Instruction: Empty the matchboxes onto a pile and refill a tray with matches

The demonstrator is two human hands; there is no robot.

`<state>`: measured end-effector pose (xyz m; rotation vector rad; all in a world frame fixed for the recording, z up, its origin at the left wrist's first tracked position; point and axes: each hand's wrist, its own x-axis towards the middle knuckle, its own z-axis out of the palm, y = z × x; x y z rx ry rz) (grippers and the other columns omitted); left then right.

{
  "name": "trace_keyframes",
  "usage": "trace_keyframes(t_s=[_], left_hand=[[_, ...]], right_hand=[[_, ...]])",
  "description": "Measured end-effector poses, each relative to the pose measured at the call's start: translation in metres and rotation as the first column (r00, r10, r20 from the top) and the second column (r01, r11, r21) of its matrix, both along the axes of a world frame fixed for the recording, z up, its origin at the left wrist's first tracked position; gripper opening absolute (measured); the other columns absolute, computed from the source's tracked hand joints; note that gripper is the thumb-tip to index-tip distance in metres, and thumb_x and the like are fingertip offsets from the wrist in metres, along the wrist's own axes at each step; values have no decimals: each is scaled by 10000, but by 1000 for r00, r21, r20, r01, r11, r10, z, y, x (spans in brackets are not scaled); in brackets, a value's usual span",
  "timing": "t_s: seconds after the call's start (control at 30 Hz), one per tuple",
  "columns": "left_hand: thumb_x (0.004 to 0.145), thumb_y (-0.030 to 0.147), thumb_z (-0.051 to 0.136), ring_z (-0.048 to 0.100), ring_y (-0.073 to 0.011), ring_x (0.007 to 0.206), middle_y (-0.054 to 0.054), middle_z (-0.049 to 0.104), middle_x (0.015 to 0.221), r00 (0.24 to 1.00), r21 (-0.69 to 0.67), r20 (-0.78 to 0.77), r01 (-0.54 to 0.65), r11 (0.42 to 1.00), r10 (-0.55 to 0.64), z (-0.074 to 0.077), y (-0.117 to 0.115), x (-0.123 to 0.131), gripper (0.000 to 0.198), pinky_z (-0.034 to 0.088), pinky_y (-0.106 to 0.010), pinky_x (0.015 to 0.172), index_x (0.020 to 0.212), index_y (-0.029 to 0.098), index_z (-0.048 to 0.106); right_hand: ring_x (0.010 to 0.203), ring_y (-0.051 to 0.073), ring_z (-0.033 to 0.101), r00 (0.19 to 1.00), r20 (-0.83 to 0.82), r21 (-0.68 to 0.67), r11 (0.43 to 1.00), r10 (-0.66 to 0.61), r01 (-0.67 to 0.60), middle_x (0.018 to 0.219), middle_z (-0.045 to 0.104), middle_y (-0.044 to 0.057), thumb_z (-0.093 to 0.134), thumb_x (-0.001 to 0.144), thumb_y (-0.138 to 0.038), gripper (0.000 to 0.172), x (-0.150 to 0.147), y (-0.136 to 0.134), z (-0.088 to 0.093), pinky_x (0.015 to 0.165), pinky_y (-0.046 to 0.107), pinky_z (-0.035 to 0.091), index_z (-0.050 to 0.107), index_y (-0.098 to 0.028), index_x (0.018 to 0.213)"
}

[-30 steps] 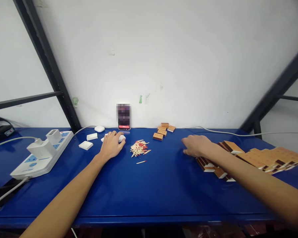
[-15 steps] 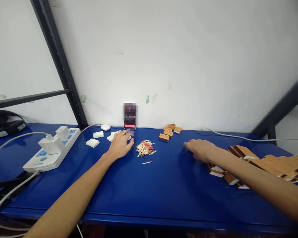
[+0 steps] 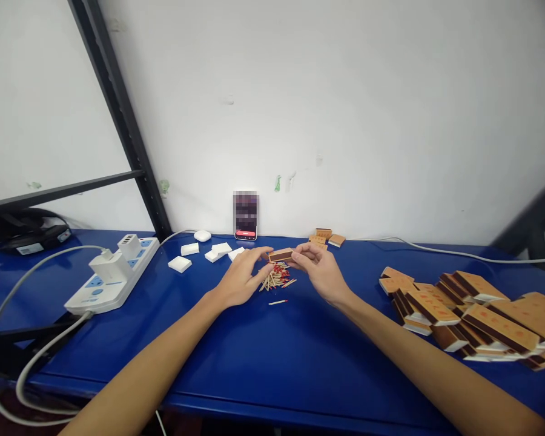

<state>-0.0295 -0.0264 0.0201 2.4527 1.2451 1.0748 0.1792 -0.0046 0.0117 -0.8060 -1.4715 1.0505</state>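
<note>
Between my hands is a matchbox (image 3: pixel 280 255) with a dark brown striking side facing me, held just above a heap of loose matches (image 3: pixel 276 278). My left hand (image 3: pixel 243 278) grips its left end between thumb and fingers. The right end is pinched by my right hand (image 3: pixel 320 272). One single match (image 3: pixel 278 302) lies apart, in front of the heap. Several white matchbox trays (image 3: pixel 218 251) lie left of and behind my left hand. Behind my right hand sit a few matchbox sleeves (image 3: pixel 318 239), partly hidden.
A large pile of matchboxes (image 3: pixel 458 315) covers the right of the blue table (image 3: pixel 272 363). On the left stands a white power strip (image 3: pixel 113 275) with chargers and cables. A phone (image 3: pixel 246 215) leans on the wall, with a white rounded case (image 3: pixel 202 235) nearby.
My right hand has come left from beside the pile and now pinches a matchbox. My left hand has moved right from the white trays onto the box's other end. The view has shifted slightly.
</note>
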Motion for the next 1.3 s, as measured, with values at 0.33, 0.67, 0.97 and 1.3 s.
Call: trace_keyframes(t_s=[0.33, 0.67, 0.97, 1.3], left_hand=[[912, 360, 566, 656, -210, 992, -74, 696, 1173, 987, -115, 159, -13, 993, 31, -7, 3, 11, 395, 540, -322, 794, 1265, 185, 599], [942, 421, 530, 638, -239, 1093, -80, 686, 1227, 991, -159, 128, -7, 987, 28, -14, 15, 0, 397, 489, -402, 983, 1243, 190, 648], [953, 431, 500, 608, -262, 1176, -86, 656, 1294, 993, -223, 93, -57, 973, 79, -18, 22, -4, 422, 480, -429, 1002, 1268, 185, 637], [971, 466, 450, 558, -259, 1266, -70, 611, 1367, 991, -267, 84, -82, 960, 108, -17, 22, -3, 465, 408, -431, 1095, 1309, 188, 607]], right_hand=[[952, 228, 712, 996, -94, -64, 998, -4, -2, 925, 750, 32, 839, 639, -422, 358, 3, -7, -16, 890, 375, 566, 618, -219, 834], [976, 238, 688, 995, 74, -70, 996, 66, -61, 1031, 761, 52, 727, 748, -396, 239, 6, -1, -8, 940, 399, 518, 786, -212, 889], [940, 221, 688, 994, -8, -173, 979, -106, 103, 918, 742, 49, 706, 721, -424, 265, 12, 15, -22, 901, 391, 550, 738, -192, 845], [921, 226, 667, 863, 164, 14, 876, -478, 482, 1048, 671, 59, 638, 732, -381, 324, 38, 29, -15, 877, 405, 518, 571, -222, 1007]])
